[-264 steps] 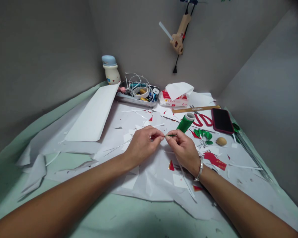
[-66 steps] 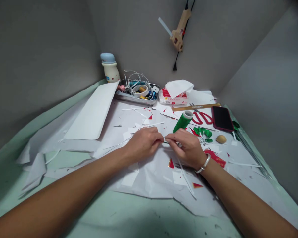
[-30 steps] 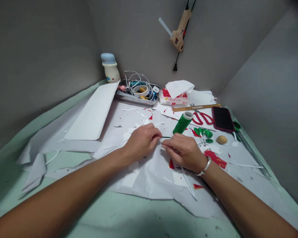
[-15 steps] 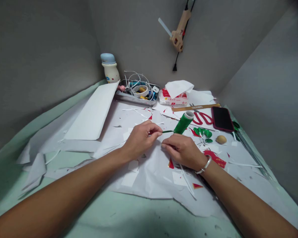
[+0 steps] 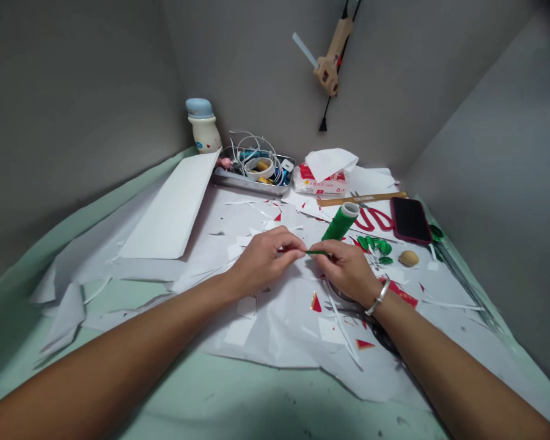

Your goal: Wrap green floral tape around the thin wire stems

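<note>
A thin green-wrapped stem (image 5: 317, 252) runs level between my hands. My left hand (image 5: 266, 260) pinches one end in its fingertips, and my right hand (image 5: 343, 272) pinches the other. Just beyond my right fingers, a spool of green tape (image 5: 340, 221) leans on the white paper sheet (image 5: 275, 342). Several green paper leaves (image 5: 373, 245) lie to the right of my right hand. A red paper piece (image 5: 401, 294) is partly hidden by my right wrist, which wears a silver bangle (image 5: 378, 297).
Red-handled scissors (image 5: 371, 219), a wooden ruler (image 5: 362, 198) and a phone (image 5: 410, 220) lie at the back right. Farther back are a steel tray (image 5: 252, 183) of cables, a tissue pack (image 5: 321, 186) and a bottle (image 5: 203, 125). A glue gun (image 5: 327, 67) hangs on the wall. Paper scraps litter the sheet.
My right hand has risen from the paper and now pinches the stem. My left hand has moved right and slightly down. The green spool has shifted slightly.
</note>
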`<state>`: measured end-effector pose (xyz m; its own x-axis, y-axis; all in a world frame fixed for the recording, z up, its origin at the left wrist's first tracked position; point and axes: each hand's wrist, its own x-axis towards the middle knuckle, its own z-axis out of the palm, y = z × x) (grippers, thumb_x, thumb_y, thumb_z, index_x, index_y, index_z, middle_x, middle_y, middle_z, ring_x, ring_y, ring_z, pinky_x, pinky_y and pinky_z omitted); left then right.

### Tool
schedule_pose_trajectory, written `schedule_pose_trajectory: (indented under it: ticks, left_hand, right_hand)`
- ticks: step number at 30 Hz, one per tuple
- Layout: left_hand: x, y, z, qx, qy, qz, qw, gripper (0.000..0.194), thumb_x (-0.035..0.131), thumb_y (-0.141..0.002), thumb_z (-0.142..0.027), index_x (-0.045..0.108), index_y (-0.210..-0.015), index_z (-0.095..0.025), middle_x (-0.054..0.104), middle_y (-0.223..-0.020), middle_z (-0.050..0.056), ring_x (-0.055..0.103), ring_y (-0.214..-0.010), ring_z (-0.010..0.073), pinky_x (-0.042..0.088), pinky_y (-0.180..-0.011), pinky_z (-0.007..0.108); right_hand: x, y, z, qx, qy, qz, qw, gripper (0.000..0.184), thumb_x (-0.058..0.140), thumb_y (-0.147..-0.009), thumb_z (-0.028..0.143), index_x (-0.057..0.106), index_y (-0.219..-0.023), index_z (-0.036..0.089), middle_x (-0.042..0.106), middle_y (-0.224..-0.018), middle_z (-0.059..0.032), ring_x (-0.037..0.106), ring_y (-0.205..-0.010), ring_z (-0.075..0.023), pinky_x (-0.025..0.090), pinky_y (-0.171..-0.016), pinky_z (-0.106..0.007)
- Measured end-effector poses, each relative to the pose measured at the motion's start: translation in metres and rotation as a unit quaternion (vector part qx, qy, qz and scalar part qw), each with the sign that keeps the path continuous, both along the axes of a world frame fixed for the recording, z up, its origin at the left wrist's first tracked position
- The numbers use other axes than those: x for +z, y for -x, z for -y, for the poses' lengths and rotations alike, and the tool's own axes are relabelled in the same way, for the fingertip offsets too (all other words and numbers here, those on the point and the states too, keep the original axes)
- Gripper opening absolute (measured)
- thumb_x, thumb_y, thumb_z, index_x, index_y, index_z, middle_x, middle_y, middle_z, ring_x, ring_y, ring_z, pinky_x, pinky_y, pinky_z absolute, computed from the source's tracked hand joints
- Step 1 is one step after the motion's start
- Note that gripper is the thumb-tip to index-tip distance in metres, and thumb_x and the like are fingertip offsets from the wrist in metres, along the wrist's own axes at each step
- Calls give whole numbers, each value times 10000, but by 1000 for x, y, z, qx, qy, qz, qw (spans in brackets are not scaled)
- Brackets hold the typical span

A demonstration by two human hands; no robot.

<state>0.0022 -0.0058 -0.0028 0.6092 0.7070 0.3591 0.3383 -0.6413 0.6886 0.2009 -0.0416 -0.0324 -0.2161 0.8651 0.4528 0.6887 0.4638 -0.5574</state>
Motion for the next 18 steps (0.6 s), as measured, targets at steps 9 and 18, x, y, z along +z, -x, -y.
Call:
schedule_pose_trajectory:
  ticks: [9,18]
  left_hand:
    - [-12,1,-4,31,-93,-115,989,174,506,-840,-136,673,-872,-174,616,-835,36,562,-796,162,432,-732,289]
    - [-6,-1,-1,-47,-23,-35,998,145,535,-860,-174,673,-901,-192,631,-882,22,581,-836,132,447,-781,266]
  right_hand:
    - [10,13,17,81,-98,113,985,151,519,-878,207,668,-882,182,625,-681,-21,509,-654,-146,402,-631,-275]
    - [0,-1,-1,-34,-22,-13,999,141,539,-875,222,675,-844,199,686,-788,-20,601,-696,-144,445,-648,-258]
